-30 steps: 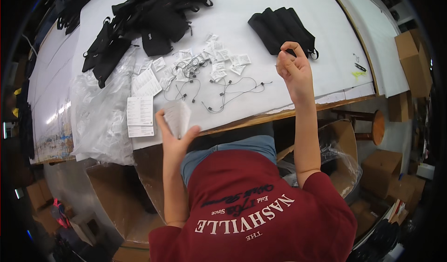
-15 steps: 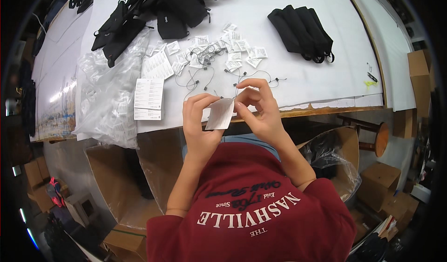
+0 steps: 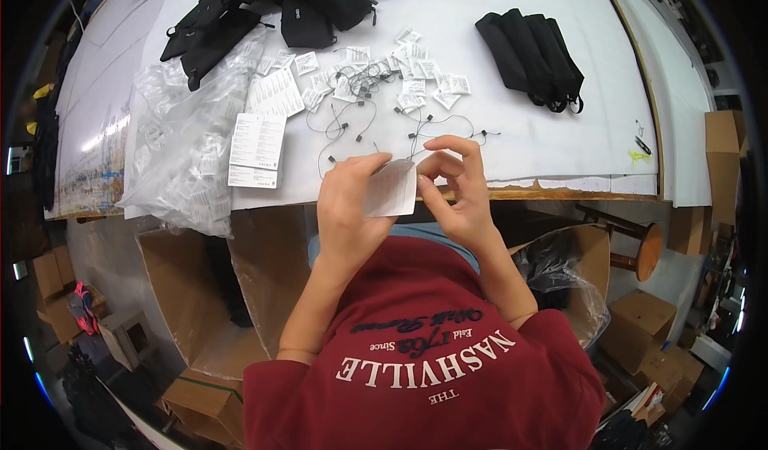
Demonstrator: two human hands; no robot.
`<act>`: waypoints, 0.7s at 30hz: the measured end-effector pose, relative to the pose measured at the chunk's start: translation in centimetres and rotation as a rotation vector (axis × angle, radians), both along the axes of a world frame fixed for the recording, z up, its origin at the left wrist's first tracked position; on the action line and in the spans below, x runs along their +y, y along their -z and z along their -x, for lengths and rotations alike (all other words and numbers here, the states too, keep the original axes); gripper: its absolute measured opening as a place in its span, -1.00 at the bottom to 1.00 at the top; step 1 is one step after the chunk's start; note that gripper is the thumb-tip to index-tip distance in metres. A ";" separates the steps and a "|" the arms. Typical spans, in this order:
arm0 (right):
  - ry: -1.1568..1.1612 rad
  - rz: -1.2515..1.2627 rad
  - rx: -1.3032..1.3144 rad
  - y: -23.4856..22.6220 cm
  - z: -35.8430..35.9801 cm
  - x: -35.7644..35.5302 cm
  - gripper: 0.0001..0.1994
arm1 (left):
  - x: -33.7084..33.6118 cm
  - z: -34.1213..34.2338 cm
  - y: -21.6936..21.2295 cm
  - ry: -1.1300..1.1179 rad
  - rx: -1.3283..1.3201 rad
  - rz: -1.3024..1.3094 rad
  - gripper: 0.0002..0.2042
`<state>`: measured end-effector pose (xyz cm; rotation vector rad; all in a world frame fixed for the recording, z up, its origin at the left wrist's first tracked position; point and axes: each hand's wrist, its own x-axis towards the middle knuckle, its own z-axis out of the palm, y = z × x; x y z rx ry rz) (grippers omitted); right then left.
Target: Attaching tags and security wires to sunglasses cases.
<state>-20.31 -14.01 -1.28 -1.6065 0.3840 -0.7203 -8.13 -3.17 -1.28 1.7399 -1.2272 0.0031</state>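
Note:
A folded white paper tag (image 3: 392, 192) is held over the table's near edge by my left hand (image 3: 350, 202), thumb below and fingers along its upper side. At the tag's upper right corner, my right hand (image 3: 458, 190) has its fingers curled, with index finger and thumb close to the paper. A thin dark tag string (image 3: 413, 148) runs from that corner by my right fingertips; the exact grip on it is small and partly hidden. Beyond my hands lie tangled black strings (image 3: 362, 82) with small clips. Printed white cards (image 3: 254, 150) lie left of my hands.
Several small white labels (image 3: 412, 64) lie scattered mid-table. A clear plastic bag (image 3: 180, 154) drapes over the front edge at left. Black pouches (image 3: 312, 6) are heaped at the back; more black pouches (image 3: 532, 58) form a row at right. Cardboard boxes (image 3: 192, 306) stand below the table.
The view has shifted slightly. My left hand has closed further over the tag, which has turned to show more of its face. My right fingers stay by its corner.

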 end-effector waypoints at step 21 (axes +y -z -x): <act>0.112 0.128 0.080 -0.9 0.1 0.4 -0.63 | 0.0 0.7 -1.1 0.079 0.260 0.027 -0.77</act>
